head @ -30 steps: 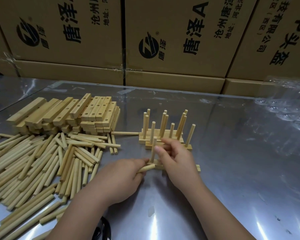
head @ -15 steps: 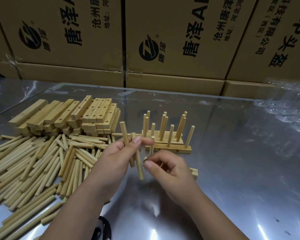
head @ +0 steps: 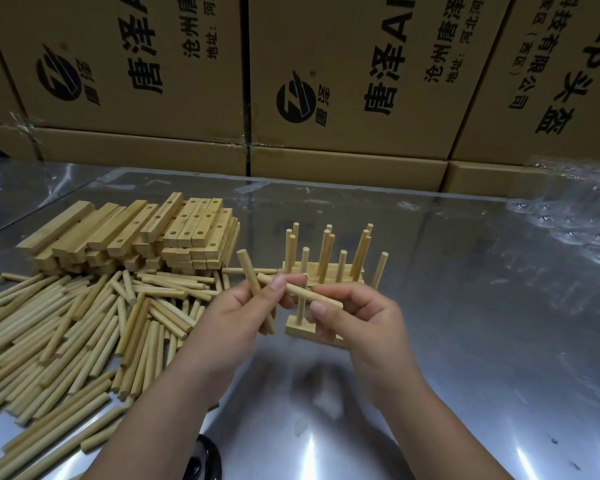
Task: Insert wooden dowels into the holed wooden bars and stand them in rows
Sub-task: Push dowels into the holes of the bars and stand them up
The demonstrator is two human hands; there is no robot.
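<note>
1. While looking down from the head view, catching both hands raised just over the steel table [head: 465, 341], close in front of the work.
2. Gripping a tilted dowel [head: 252, 280] in the left hand [head: 236, 317]: thumb across it, fingers curled behind, top end pointing up and away, lower end poking out below the palm.
3. Pinching a second dowel [head: 303, 293] with the right hand [head: 361, 317], fingers curled round its right end; lying nearly level, its left end touching the left thumb tip.
4. Down between the hands, flat on the table: a holed bar [head: 300, 330] with one upright dowel [head: 302, 311] already seated near its left end, the rest of that bar hidden behind the right hand.
5. Just behind, standing in close rows: finished bars [head: 326, 275], pegs all upright.
6. Off to the left, sprawling across the table: a heap of loose dowels [head: 66, 323]; behind that, stacked bare bars [head: 136, 233], holes showing on top.
7. Along the back edge, lined up: printed cardboard boxes [head: 343, 64]; at far right, crumpled clear plastic [head: 575, 216].
</note>
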